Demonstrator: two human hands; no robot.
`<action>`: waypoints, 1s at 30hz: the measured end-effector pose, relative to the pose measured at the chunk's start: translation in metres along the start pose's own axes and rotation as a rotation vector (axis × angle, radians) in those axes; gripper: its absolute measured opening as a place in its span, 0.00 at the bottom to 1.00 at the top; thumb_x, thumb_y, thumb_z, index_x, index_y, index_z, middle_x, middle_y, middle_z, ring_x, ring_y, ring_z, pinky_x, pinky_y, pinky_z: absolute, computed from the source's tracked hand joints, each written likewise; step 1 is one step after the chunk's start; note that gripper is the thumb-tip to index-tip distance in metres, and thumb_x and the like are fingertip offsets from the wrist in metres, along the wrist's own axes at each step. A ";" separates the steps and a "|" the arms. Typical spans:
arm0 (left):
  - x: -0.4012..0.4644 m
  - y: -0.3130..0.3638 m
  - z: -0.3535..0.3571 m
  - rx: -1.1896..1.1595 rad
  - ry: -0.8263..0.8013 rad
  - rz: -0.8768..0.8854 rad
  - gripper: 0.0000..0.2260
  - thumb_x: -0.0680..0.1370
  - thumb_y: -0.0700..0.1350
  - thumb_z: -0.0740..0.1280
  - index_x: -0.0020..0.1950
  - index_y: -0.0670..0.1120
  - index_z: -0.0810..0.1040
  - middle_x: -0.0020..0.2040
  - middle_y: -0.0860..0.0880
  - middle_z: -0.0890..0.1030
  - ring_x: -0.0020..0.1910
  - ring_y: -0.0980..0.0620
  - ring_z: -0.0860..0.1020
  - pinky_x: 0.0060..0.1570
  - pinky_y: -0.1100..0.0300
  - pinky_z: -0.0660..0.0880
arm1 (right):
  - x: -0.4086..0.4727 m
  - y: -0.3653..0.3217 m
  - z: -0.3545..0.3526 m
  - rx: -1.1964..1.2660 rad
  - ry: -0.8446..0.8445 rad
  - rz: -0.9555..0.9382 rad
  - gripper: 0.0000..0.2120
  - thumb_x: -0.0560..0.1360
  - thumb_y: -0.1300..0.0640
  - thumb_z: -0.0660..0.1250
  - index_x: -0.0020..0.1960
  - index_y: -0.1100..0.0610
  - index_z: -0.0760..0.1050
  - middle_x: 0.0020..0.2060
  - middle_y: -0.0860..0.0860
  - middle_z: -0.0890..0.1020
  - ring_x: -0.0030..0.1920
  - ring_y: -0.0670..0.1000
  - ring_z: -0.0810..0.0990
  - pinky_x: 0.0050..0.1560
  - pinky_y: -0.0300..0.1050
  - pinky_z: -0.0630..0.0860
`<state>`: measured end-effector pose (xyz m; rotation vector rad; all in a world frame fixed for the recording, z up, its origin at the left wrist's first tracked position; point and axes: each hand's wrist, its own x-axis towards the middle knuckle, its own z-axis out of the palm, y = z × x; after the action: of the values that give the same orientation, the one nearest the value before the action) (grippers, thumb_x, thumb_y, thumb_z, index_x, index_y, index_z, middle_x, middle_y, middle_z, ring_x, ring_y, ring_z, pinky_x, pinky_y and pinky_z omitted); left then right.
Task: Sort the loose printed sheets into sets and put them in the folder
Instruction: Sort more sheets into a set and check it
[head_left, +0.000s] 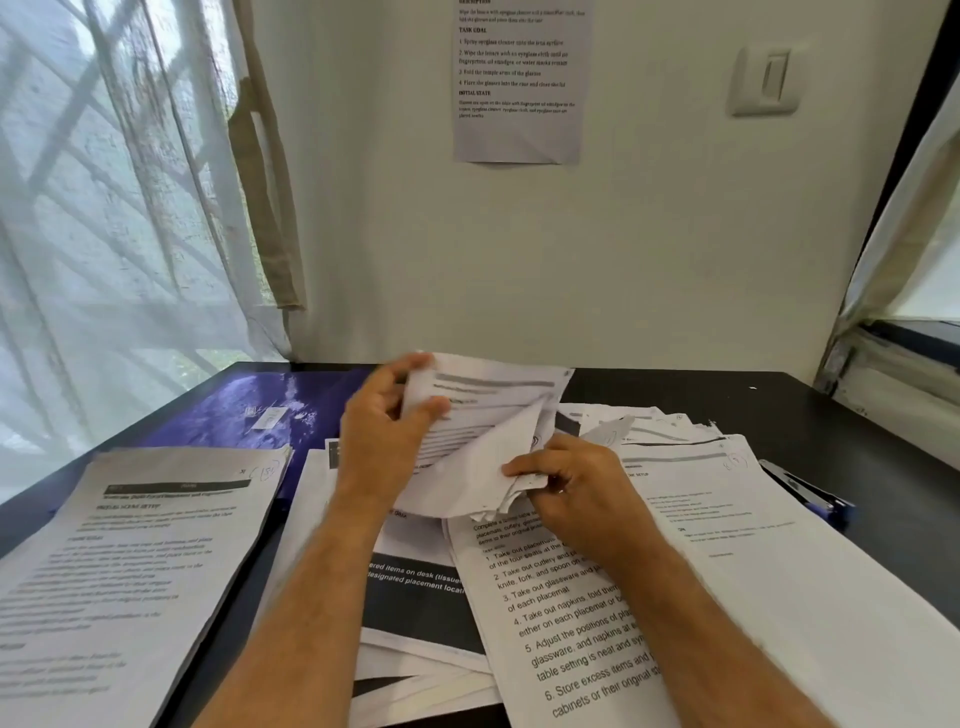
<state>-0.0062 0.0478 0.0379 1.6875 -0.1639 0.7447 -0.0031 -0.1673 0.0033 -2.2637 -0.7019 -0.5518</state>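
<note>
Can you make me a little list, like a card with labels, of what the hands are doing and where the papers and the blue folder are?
left hand: grips the top of a bundle of sheets
right hand: pinches the bundle's lower corner
bundle: lifted above the desk, pages bent
blue folder: flat at the back left of the black desk
left pile: printed sheets, front left
middle and right: loose sheets overlapping
pen: beside the right sheets
wall: printed notice taped up

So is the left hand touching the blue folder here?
Apart. The head view shows the left hand raised over the middle pile, gripping a bundle of sheets; the blue folder lies flat further left, with clear space between.
</note>
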 end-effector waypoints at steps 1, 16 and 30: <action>0.001 0.002 -0.001 -0.020 0.096 0.004 0.20 0.76 0.39 0.73 0.66 0.51 0.75 0.46 0.57 0.84 0.45 0.62 0.83 0.38 0.68 0.79 | 0.000 0.001 0.000 0.004 0.015 0.005 0.14 0.75 0.61 0.71 0.58 0.47 0.84 0.51 0.43 0.81 0.50 0.43 0.80 0.52 0.38 0.80; -0.003 0.005 -0.011 0.113 0.496 0.003 0.14 0.82 0.51 0.64 0.50 0.42 0.82 0.39 0.53 0.81 0.36 0.60 0.78 0.30 0.75 0.70 | 0.000 -0.005 -0.002 -0.050 0.058 0.023 0.11 0.77 0.58 0.70 0.59 0.49 0.83 0.52 0.43 0.81 0.47 0.42 0.80 0.48 0.34 0.80; 0.025 0.076 -0.005 0.242 0.371 0.364 0.11 0.83 0.48 0.65 0.64 0.50 0.80 0.48 0.62 0.80 0.41 0.75 0.78 0.36 0.79 0.72 | 0.035 -0.048 -0.044 0.001 0.338 -0.146 0.06 0.79 0.56 0.67 0.56 0.52 0.79 0.48 0.47 0.82 0.46 0.42 0.81 0.49 0.32 0.79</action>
<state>-0.0256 0.0389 0.1153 1.7316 -0.1246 1.3821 -0.0143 -0.1580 0.0758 -2.0568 -0.6949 -0.9763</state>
